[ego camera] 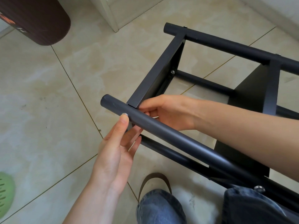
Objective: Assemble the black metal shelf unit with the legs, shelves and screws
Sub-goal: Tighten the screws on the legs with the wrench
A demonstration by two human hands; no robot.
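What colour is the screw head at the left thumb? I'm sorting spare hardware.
Silver, shiny against the black leg; the screw head shows best in the head view.

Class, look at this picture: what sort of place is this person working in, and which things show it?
Probably a room in a home, worked on at floor level: beige floor tiles, a white door frame, and a green slipper beside the half-built black shelf unit.

The shelf unit (161,75) is matt black with small silver screws (124,114), the floor tiles (48,94) are beige with cloudy marbling, the jeans (160,207) are faded blue, and the slotted slipper (5,193) is green.
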